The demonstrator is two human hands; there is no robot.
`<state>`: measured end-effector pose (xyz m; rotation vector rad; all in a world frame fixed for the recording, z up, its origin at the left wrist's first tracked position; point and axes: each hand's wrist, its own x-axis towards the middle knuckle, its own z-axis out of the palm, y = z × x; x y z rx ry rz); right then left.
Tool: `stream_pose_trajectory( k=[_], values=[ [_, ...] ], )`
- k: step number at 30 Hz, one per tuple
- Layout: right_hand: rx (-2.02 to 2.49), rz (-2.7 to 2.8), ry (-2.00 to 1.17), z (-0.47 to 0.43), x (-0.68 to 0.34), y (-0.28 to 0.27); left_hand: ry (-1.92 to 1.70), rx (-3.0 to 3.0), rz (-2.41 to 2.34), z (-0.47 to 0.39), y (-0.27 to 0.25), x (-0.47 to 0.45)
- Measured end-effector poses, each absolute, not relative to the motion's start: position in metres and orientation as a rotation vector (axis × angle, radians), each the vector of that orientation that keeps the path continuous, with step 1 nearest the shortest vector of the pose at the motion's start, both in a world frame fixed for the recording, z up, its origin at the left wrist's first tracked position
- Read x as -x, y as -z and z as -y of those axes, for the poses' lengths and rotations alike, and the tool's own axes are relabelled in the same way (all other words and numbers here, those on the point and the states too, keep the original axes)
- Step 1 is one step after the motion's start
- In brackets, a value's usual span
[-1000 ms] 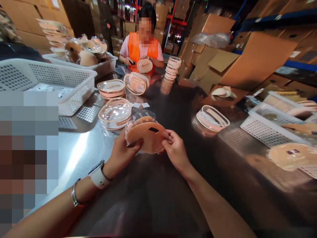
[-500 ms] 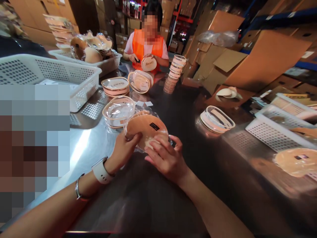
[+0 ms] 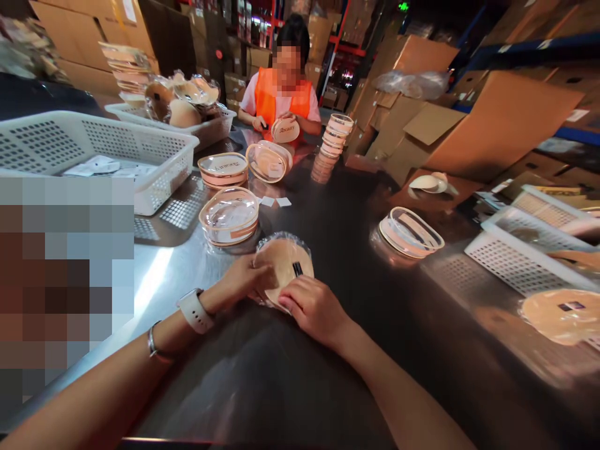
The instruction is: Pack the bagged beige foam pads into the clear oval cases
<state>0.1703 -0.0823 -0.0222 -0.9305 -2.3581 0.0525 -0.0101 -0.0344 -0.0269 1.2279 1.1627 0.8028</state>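
Observation:
Between my two hands is a beige bra cup [image 3: 282, 259] in clear plastic, with a small black label on its face. My left hand [image 3: 246, 275] grips its left edge, thumb on top, its other fingers mostly hidden. At the lower right edge, my right hand [image 3: 314, 306] is closed on the same cup with bent fingers. Just beyond stands a clear-topped oval case [image 3: 229, 215] with a beige rim. Behind that are a lettered oval case [image 3: 224, 170] and another clear case [image 3: 267, 162] tilted on its side.
A white perforated basket [image 3: 164, 169] holding papers stands left; a second basket [image 3: 210, 128] holds wrapped cups. White cards [image 3: 275, 202] lie mid-table. Right are an oval case [image 3: 411, 232], more baskets [image 3: 506, 259] and a wrapped beige piece [image 3: 562, 315]. Opposite, a person [image 3: 281, 94] holds a lettered case near stacked cases [image 3: 334, 140].
The beige cup has turned between my hands and come slightly lower, so its label sits more upright. My right hand has shifted from its face to its lower right edge.

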Motion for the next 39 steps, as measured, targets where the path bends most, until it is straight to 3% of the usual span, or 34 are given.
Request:
stream_pose_trajectory(
  k=[2, 6, 8, 11, 18, 21, 25, 27, 29, 32, 35, 39],
  values=[
    [0.995, 2.319, -0.304, 0.084, -0.167, 0.025, -0.728, -1.264, -1.180, 0.034, 0.027, 0.010],
    [1.169, 2.131, -0.656, 0.083, -0.162, 0.028, -0.951, -1.645, -1.360, 0.040, 0.021, 0.012],
    [1.209, 2.052, -0.715, 0.081, -0.161, 0.030, -0.981, -1.874, -1.395, 0.046, 0.017, 0.013],
    [1.204, 2.003, -0.750, 0.078, -0.161, 0.033, -0.754, -1.997, -1.255, 0.053, 0.015, 0.013],
    [1.197, 1.853, -0.867, 0.074, -0.159, 0.038, -0.625, -1.667, -1.058, 0.046, 0.023, 0.015],
    [1.158, 1.948, -0.685, 0.074, -0.163, 0.036, -0.599, -1.590, -1.011, 0.043, 0.024, 0.017],
    [1.179, 2.021, 0.093, 0.071, -0.178, 0.026, -0.678, -1.699, -0.942, 0.037, 0.026, 0.018],
    [1.301, 2.007, 0.309, 0.067, -0.186, 0.021, -0.680, -1.650, -0.943, 0.034, 0.029, 0.018],
    [1.519, 1.973, 0.254, 0.063, -0.193, 0.018, -0.686, -1.586, -0.956, 0.030, 0.031, 0.019],
    [1.747, 1.857, -0.134, 0.056, -0.200, 0.017, -0.706, -1.572, -0.959, 0.025, 0.034, 0.022],
    [1.711, 1.683, -0.417, 0.051, -0.203, 0.016, -0.718, -1.584, -0.983, 0.023, 0.035, 0.025],
    [1.486, 1.539, -0.428, 0.055, -0.200, 0.011, -0.784, -1.785, -1.105, 0.028, 0.028, 0.024]
  ],
)
